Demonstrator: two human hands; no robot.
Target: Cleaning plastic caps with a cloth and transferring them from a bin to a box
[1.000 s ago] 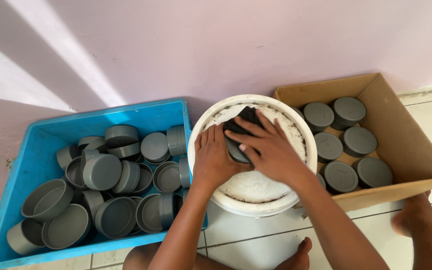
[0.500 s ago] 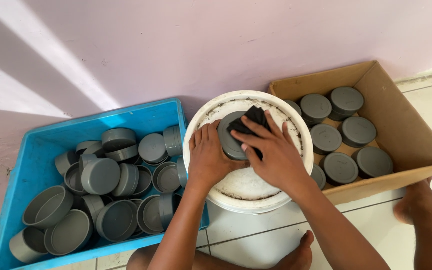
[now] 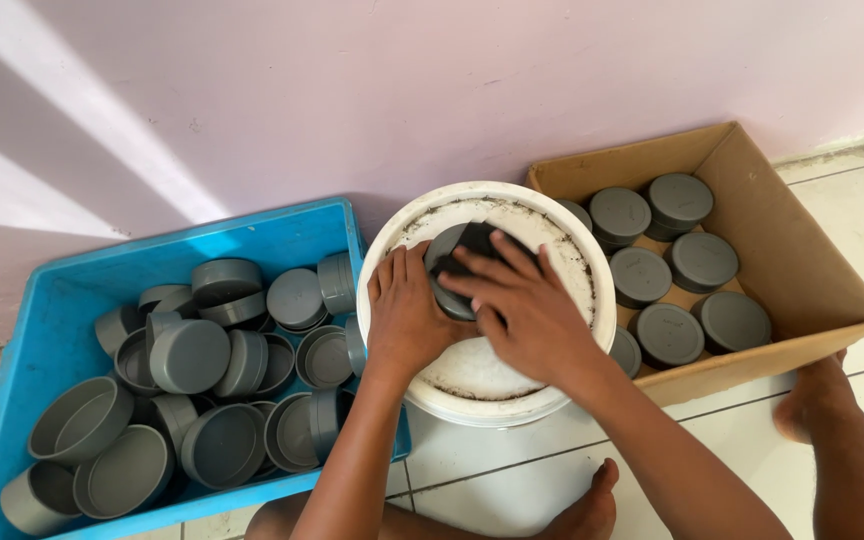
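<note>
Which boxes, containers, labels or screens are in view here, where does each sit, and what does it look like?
Cardboard box: right, open, brown, holding grey round caps laid flat.
Blue crate: left, rectangular plastic, full of loose grey caps.
White bucket: centre, round, under both hands.
Left hand and right hand hold a grey cap and a dark pad over it.
No labels or screens visible.

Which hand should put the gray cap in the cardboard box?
Probably the right hand: it lies over the gray cap and is nearer the cardboard box. The left hand sits toward the blue bin.
</note>
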